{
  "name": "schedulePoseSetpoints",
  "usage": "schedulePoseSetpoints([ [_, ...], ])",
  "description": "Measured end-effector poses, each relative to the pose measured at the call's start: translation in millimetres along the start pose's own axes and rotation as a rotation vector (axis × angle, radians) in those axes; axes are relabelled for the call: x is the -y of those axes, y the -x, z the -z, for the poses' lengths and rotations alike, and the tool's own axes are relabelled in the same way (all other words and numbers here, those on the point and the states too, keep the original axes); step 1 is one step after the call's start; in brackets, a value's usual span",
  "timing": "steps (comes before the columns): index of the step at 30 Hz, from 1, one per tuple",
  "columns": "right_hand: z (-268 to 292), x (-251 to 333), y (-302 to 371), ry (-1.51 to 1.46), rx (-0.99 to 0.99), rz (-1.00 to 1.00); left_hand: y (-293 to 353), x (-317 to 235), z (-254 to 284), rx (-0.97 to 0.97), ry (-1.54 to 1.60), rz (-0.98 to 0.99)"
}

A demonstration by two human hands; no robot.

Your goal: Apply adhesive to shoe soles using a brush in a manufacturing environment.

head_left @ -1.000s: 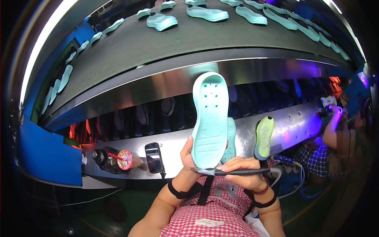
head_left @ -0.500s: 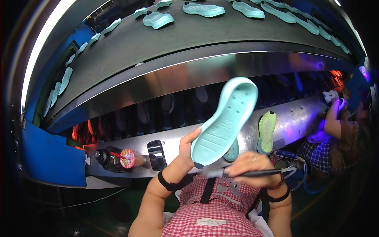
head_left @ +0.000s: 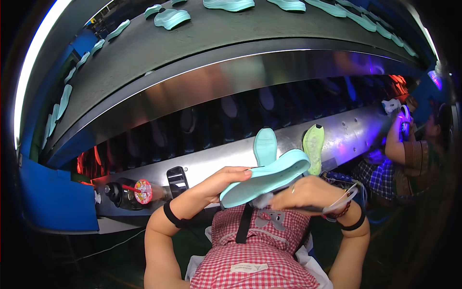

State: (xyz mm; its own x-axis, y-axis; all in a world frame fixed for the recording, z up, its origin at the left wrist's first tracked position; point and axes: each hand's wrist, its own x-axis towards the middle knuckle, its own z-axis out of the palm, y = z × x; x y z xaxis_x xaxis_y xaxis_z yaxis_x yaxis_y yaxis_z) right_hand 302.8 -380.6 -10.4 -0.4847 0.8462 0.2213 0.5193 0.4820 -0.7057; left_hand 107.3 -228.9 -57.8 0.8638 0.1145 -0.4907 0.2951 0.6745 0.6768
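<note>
A mint-green foam shoe sole (head_left: 274, 176) is gripped at its left end by my left hand (head_left: 222, 183), thumb along the top edge. It lies tilted on its side, so its sidewall faces me. Closed round the handle of a brush, my right hand (head_left: 305, 195) is at the near lower side of the sole. The pale brush head (head_left: 263, 200) is blurred, close against the sole's lower edge; whether it touches cannot be made out. Behind, another mint-green sole (head_left: 265, 143) and a yellow-green sole (head_left: 314, 148) rest on the metal ledge (head_left: 211, 163).
A phone (head_left: 177, 179), a cup with a red straw (head_left: 144, 191) and a dark bottle (head_left: 115, 193) stand on the left of the ledge. Beyond runs a dark conveyor belt (head_left: 216, 33) bearing several mint-green soles. At the right, another person (head_left: 409, 156) works.
The sole has been lowered and tipped from showing its inner face to lying on its side. My right hand with the brush has shifted slightly up against it. The whole view has moved a little.
</note>
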Motion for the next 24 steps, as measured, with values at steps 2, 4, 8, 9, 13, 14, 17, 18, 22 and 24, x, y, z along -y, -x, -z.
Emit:
schedulePoseSetpoints([
  [2, 7.6, -6.5, 0.6, 0.125, 0.002, -0.046, 1.8, -3.6, -3.9, 0.003, -0.021, -0.002],
  [4, 4.3, -2.2, 4.2, 0.205, 0.131, -0.127, 1.6, -1.6, -1.8, -0.022, -0.033, 0.004],
  [8, 11.6, -9.0, 8.5, 0.098, -0.029, -0.083, 4.9, 1.2, -0.2, -0.053, 0.029, -0.035],
  [9, 11.7, -15.5, 9.3, 0.097, -0.058, -0.085, 5.8, 1.5, 0.4, -0.052, 0.028, -0.039],
  [13, 2.5, -26.5, 19.9, -0.237, -0.037, -0.292, 1.0, 2.8, 9.6, -0.015, 0.115, -0.122],
  [14, -1.4, -24.4, 14.6, -0.238, -0.023, -0.273, 0.0, 6.8, 11.9, 0.048, 0.217, -0.139],
  [17, -21.0, -13.3, 1.3, -0.500, -0.327, -0.331, -11.4, 33.8, 1.3, 0.127, 0.511, -0.140],
  [18, -27.4, -23.5, 1.2, -0.335, -0.426, -0.345, -22.3, 39.4, 4.6, 0.135, 0.577, -0.118],
  [22, -30.4, -56.1, 15.7, -0.413, -0.884, -0.425, -25.2, 43.9, 5.1, 0.100, 0.582, -0.171],
  [24, -39.3, -59.2, 8.1, -0.259, -1.023, -0.471, -24.5, 46.0, -0.8, 0.102, 0.578, -0.204],
])
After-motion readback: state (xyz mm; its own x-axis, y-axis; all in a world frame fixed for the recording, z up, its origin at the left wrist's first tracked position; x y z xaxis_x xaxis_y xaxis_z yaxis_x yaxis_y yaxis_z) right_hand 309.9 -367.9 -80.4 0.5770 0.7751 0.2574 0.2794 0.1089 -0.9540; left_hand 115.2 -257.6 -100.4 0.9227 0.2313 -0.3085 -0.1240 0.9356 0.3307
